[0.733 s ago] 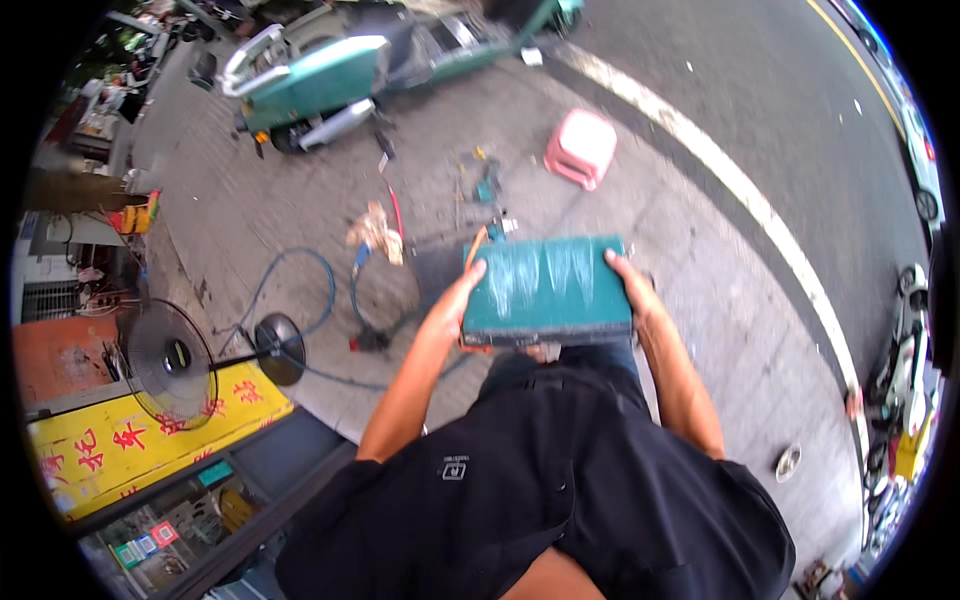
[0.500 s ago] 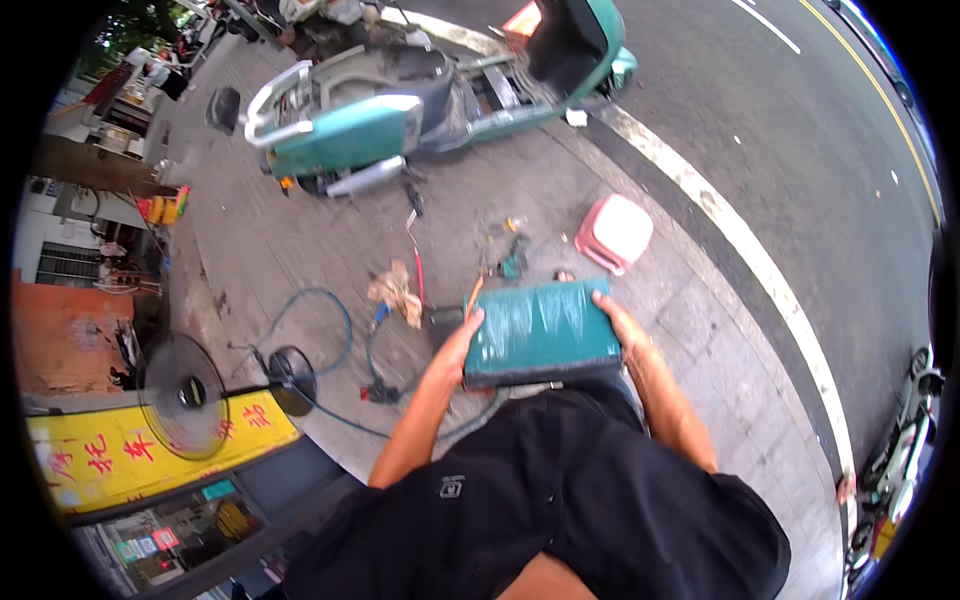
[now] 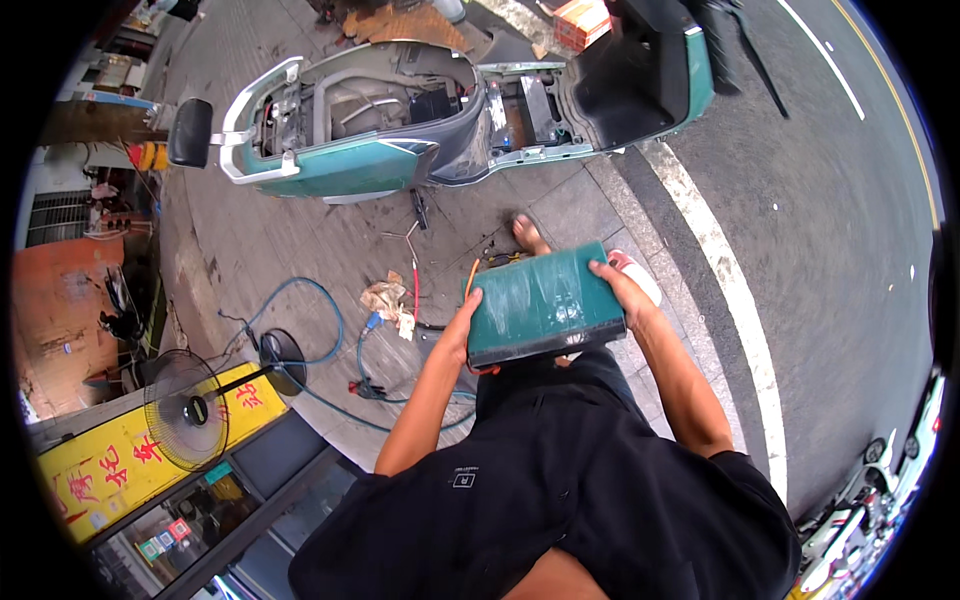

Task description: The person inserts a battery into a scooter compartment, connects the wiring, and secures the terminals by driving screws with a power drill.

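Observation:
A green, box-shaped battery pack point(image 3: 540, 305), wrapped in shiny film with a dark lower edge, is held in front of my body. My left hand point(image 3: 462, 328) grips its left end, thumb on the top face. On its right end my right hand point(image 3: 628, 295) is closed in the same way. The fingers under the pack are hidden. An orange cable point(image 3: 473, 275) shows beside its left end. Beyond stands a teal scooter point(image 3: 350, 165), its seat area and footboard uncovered, with frame tubes and compartments exposed.
A blue hose point(image 3: 335, 300), a crumpled brown rag point(image 3: 385, 297) and a red cable point(image 3: 416, 285) lie on the pavement. A standing fan point(image 3: 190, 410) is at left. The pink stool point(image 3: 645, 280) is partly behind my right hand. An orange-white box point(image 3: 582, 22) sits beyond the scooter.
I have come closer to the scooter, still holding the battery pack in both hands. The pack has tilted, its right end farther away. The stool is now partly covered by my right hand.

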`<state>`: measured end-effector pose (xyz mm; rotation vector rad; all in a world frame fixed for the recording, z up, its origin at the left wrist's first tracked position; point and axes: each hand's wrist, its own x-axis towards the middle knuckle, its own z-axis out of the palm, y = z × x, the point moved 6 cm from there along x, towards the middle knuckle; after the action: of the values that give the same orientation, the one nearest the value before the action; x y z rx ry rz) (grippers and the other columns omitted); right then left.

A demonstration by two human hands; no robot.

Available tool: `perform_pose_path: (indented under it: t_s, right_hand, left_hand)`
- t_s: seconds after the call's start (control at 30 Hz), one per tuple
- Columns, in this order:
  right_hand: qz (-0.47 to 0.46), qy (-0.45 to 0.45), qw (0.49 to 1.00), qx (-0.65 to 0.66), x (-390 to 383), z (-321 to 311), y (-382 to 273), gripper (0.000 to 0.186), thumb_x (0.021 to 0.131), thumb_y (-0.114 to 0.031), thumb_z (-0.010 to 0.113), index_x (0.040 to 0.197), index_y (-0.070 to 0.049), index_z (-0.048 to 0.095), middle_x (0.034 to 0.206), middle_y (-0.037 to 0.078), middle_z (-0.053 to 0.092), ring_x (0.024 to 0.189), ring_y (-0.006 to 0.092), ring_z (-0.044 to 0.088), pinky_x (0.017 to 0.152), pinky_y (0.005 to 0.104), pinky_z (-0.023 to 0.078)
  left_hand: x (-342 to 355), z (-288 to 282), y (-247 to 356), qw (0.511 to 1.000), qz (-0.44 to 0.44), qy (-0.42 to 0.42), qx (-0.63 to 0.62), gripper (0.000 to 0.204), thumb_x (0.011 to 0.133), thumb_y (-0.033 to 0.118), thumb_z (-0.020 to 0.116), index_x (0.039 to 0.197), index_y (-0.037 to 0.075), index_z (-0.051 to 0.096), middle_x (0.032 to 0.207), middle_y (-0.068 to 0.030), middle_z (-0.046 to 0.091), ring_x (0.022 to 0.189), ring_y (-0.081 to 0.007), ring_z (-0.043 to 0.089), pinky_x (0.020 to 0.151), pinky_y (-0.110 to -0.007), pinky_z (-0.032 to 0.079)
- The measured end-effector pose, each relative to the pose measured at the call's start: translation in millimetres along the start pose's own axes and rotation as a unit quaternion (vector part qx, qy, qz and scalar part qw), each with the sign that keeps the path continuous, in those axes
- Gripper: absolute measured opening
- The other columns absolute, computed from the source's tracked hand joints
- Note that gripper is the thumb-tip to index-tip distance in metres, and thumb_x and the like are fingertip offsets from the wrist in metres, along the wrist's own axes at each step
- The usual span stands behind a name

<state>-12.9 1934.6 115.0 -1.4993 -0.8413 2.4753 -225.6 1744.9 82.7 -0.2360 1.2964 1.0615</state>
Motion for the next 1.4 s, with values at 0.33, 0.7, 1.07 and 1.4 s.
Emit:
perform_pose_path:
  t_s: [0.33, 0.7, 1.07, 1.4]
  right_hand:
    - [0.123, 0.004, 0.985, -0.125, 173.6, 7.4, -135.9, 0.059, 0.089, -0.044, 0.063, 0.122, 0.005, 0.058, 0.114, 0.018, 0.066, 0.097, 0.0241, 0.067, 0.089, 0.0322, 0.051]
    - [0.210, -0.001, 0.909, -0.360, 372.8, 17.4, -174.7, 0.067, 0.081, -0.054, 0.068, 0.123, -0.003, 0.061, 0.118, 0.017, 0.064, 0.106, 0.0270, 0.062, 0.094, 0.0336, 0.045]
    - [0.324, -0.041, 0.811, -0.485, 462.9, 33.9, -180.8, 0.061, 0.086, -0.052, 0.060, 0.122, -0.003, 0.062, 0.120, 0.016, 0.065, 0.115, 0.0256, 0.057, 0.102, 0.0378, 0.039]
    - [0.405, -0.002, 0.804, -0.435, 481.4, -15.9, -168.1, 0.070, 0.087, -0.059, 0.056, 0.130, -0.003, 0.056, 0.129, 0.016, 0.060, 0.115, 0.0310, 0.059, 0.101, 0.0518, 0.041]
  left_hand:
    - [138.2, 25.0, 87.5, 0.985, -0.018, 0.004, -0.171, 0.060, 0.094, 0.048, 0.055, 0.134, 0.003, 0.049, 0.132, -0.0145, 0.057, 0.118, -0.0295, 0.057, 0.100, -0.045, 0.046]
    - [250.6, 1.0, 121.0, 0.950, -0.130, 0.083, -0.270, 0.063, 0.093, 0.053, 0.053, 0.135, 0.006, 0.048, 0.129, -0.0166, 0.057, 0.114, -0.0321, 0.058, 0.096, -0.047, 0.047]
    - [311.3, 29.7, 62.9, 0.890, -0.181, 0.038, -0.417, 0.066, 0.090, 0.062, 0.050, 0.130, 0.010, 0.053, 0.124, -0.0154, 0.062, 0.107, -0.0338, 0.062, 0.089, -0.052, 0.051]
    - [331.0, 24.0, 81.5, 0.909, -0.210, 0.064, -0.355, 0.066, 0.089, 0.061, 0.054, 0.130, 0.010, 0.052, 0.124, -0.0150, 0.061, 0.108, -0.0330, 0.061, 0.089, -0.051, 0.051]
